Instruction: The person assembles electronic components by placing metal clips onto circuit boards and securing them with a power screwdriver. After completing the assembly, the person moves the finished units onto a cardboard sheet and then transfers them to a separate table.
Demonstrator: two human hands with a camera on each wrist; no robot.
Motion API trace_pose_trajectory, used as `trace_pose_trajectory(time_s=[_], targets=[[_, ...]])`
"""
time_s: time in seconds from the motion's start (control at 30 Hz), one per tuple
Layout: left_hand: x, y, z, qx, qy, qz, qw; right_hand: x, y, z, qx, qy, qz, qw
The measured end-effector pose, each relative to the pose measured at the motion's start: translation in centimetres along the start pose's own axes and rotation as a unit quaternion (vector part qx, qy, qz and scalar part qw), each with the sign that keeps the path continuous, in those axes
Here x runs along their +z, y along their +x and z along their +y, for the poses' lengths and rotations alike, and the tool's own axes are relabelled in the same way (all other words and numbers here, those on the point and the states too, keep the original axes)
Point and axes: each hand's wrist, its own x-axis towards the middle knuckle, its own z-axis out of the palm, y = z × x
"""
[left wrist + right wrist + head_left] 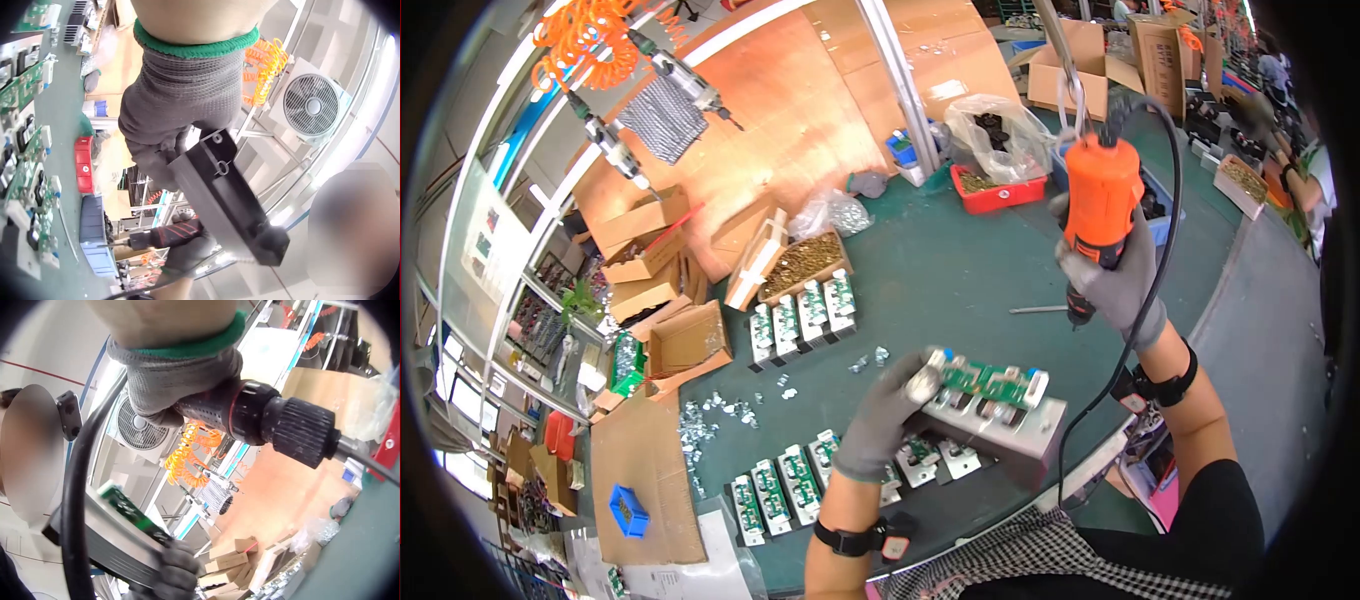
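Note:
The gloved left hand (882,418) grips one end of a metal housing (1025,432) that carries a green circuit board (985,380), held above the table's near edge. In the left wrist view the left hand (181,109) holds the dark housing (215,200) by its end. The gloved right hand (1122,278) grips an orange and black power screwdriver (1102,195), its bit pointing left over the table. In the right wrist view the fingers of the right hand (178,384) wrap the tool's body (250,412). Tool and board are apart.
A row of board assemblies (800,480) lies left of the left hand; more units (802,325) stand farther back. Small metal parts (700,425) are scattered at left. A red bin (1000,196), a blue bin (1160,228), a cardboard box (688,345) and a hanging cable (1175,200) surround the workspace.

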Motion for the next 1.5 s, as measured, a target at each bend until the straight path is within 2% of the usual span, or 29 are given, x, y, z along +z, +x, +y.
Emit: trace_pose_trajectory(time_s=[0.07, 0.1, 0.13, 0.17, 0.27, 0.4, 0.43, 0.53, 0.63, 0.73, 0.83, 0.87, 0.9, 1.0, 1.1, 1.2, 1.3, 1.4, 1.5], targets=[[0.4, 2.8, 0.1, 0.028, 0.159, -0.054, 0.985, -0.8, 0.8, -1.1, 0.018, 0.026, -0.027, 0.999], [0.5, 4.6, -0.7, 0.079, 0.244, -0.088, 0.963, -1.1, 1.2, -2.3, 0.035, 0.056, -0.039, 0.997], [0.9, 6.3, -0.9, 0.067, 0.309, -0.124, 0.941, -1.3, 1.4, -3.2, 0.053, 0.086, -0.050, 0.994], [1.2, 8.3, -1.8, 0.046, 0.339, -0.158, 0.926, -1.7, 1.3, -3.7, 0.053, 0.063, -0.053, 0.995], [2.5, 12.4, -4.8, 0.017, 0.376, -0.223, 0.899, -2.0, 0.8, -5.4, 0.077, 0.186, -0.050, 0.978], [4.4, 14.8, -8.1, 0.000, 0.477, -0.233, 0.848, -1.9, -0.5, -4.9, 0.051, 0.114, -0.068, 0.990], [4.8, 15.1, -8.3, -0.011, 0.488, -0.260, 0.833, -2.1, -0.7, -4.8, 0.078, 0.095, -0.085, 0.989], [4.6, 16.4, -11.6, 0.061, 0.468, -0.209, 0.856, -1.7, -0.9, -2.6, 0.042, 0.105, -0.060, 0.992], [5.2, 15.6, -10.3, 0.083, 0.595, -0.173, 0.781, -1.3, -1.1, -0.7, 0.010, 0.107, -0.046, 0.993], [5.3, 14.5, -8.4, 0.073, 0.607, -0.192, 0.768, -0.6, -1.4, 0.6, 0.018, 0.125, -0.028, 0.992], [4.4, 13.9, -6.0, 0.053, 0.519, -0.040, 0.852, 0.0, -1.7, 2.0, 0.033, 0.163, -0.027, 0.986], [3.4, 14.0, -5.7, 0.131, 0.470, -0.012, 0.873, 0.3, -1.7, 2.6, 0.031, 0.167, -0.026, 0.985], [2.8, 14.1, -5.0, 0.209, 0.416, 0.017, 0.885, 0.5, -1.8, 3.3, 0.023, 0.159, -0.025, 0.987], [3.5, 11.8, 0.1, 0.196, 0.364, 0.054, 0.909, 0.9, -1.7, 3.7, 0.037, 0.141, -0.024, 0.989], [4.2, 10.5, 2.0, 0.254, 0.314, 0.061, 0.913, 0.9, -1.6, 3.9, 0.043, 0.142, -0.025, 0.989], [5.3, 9.6, 3.3, 0.324, 0.315, 0.059, 0.890, 0.8, -1.7, 3.8, 0.037, 0.133, -0.028, 0.990], [7.1, 9.1, 4.5, 0.390, 0.361, 0.044, 0.846, 0.6, -1.9, 4.0, 0.008, 0.115, -0.043, 0.992], [10.0, 10.4, 4.2, 0.511, 0.335, 0.071, 0.788, 0.9, -1.9, 4.3, -0.010, 0.089, -0.040, 0.995], [12.9, 9.8, 5.6, 0.530, 0.448, 0.141, 0.706, 1.4, -1.9, 4.3, -0.023, 0.068, -0.032, 0.997]])
